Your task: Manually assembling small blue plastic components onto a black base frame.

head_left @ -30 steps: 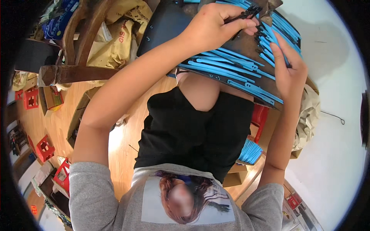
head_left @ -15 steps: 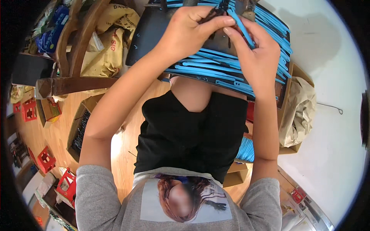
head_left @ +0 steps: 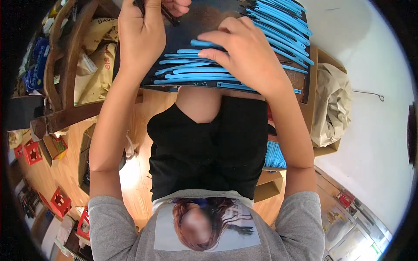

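Note:
My left hand (head_left: 143, 37) is at the far left of the dark tray (head_left: 191, 19), its fingers closed around thin black pieces (head_left: 170, 16) whose tips stick out beside the thumb. Their kind is hard to make out. Over the near rows, my right hand (head_left: 248, 56) has thumb and forefinger about a flat light-blue strip (head_left: 198, 43) with a rounded end. Below that hand lies a row of similar blue strips (head_left: 191, 76), roughly side by side along the tray's near edge. More blue strips (head_left: 278, 26) are laid out at the tray's right side.
A wooden chair frame (head_left: 72, 56) and yellow sacks (head_left: 98, 76) stand to the left. At the right is a cardboard box with crumpled brown paper (head_left: 333, 104) by the white wall (head_left: 370, 126). Below sits a bundle of blue strips (head_left: 275, 154). Red crates (head_left: 60, 202) stand at lower left.
My hands have moved apart. The left went left with the black pieces; the right came down and left with a blue strip to the near row. The view has shifted somewhat.

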Available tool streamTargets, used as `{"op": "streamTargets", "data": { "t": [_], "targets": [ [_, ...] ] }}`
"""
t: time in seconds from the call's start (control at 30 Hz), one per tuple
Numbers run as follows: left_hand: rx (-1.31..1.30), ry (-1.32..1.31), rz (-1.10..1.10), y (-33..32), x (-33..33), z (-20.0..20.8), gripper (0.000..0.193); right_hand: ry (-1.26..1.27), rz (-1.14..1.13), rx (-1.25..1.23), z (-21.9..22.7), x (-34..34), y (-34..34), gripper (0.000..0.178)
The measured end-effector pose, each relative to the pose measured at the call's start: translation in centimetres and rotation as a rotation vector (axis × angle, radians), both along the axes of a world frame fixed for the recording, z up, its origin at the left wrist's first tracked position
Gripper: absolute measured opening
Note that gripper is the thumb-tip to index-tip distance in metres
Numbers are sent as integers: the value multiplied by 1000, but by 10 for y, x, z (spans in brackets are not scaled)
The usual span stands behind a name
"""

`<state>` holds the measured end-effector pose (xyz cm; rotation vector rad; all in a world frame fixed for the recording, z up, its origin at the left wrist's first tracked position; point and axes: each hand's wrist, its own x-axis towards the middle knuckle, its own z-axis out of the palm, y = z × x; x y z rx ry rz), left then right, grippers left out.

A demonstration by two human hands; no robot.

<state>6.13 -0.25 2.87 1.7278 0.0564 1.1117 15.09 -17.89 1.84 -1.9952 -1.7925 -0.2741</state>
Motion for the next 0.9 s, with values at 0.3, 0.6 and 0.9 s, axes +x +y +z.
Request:
{"op": "streamTargets", "data": {
  "t": [0.3, 0.6, 0.9],
  "targets": [
    [-615, -566, -890, -11, 33, -18, 23, 141, 131, -19, 42, 24, -59, 21],
    [158, 290, -113, -22, -2, 9, 20, 304, -52, -416, 41, 26, -96, 24],
    [154, 335, -111, -20, 0, 9, 19, 254, -19, -286, 47, 40, -105, 22]
  ]
}}
